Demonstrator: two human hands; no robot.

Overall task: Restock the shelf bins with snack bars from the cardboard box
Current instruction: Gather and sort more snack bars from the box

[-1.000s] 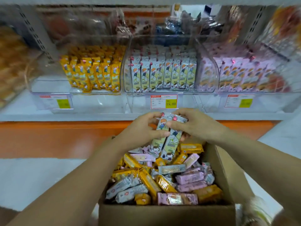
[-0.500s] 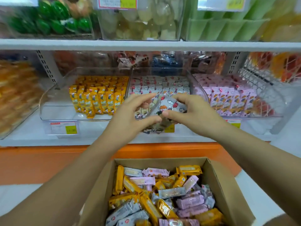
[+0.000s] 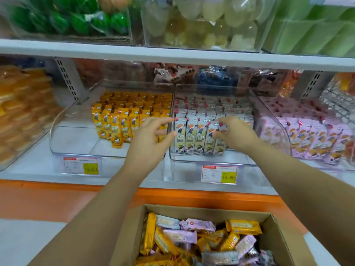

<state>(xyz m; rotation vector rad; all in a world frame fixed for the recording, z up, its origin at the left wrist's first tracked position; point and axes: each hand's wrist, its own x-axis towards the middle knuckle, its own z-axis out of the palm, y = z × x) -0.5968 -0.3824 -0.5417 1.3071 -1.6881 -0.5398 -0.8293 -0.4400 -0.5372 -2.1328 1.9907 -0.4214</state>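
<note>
Head view: the price tag (image 3: 219,174) under the middle bin (image 3: 211,160) has a red header and a yellow patch reading 15.80. The left tag (image 3: 81,165) has the same layout, but its digits are too blurred to be sure of. The grey bars (image 3: 197,137) show a cartoon kid with orange hair and bold Chinese characters, too small to read. They stand upright in rows in the clear middle bin, front row near the low front wall. Yellow bars (image 3: 115,127) stand in the left bin (image 3: 76,148), which has bare floor on its left side. Pink bars (image 3: 311,139) fill the right bin (image 3: 288,143). On the shelf (image 3: 172,56) above are green packs (image 3: 63,18) and pale packs (image 3: 201,25). The cardboard box (image 3: 284,237) is near, bottom centre, open, with yellow, pink and grey bars jumbled inside. The left forearm crosses in front of the left bin's right corner. The left hand (image 3: 149,139) is at the left end of the front grey row, fingers spread and loosely bent, thumb tip at the end bar, gripping nothing. The right hand (image 3: 236,135) covers the right end of that row, thumb on the wrapper fronts and forefinger over the tops, pinching the end bars.
</note>
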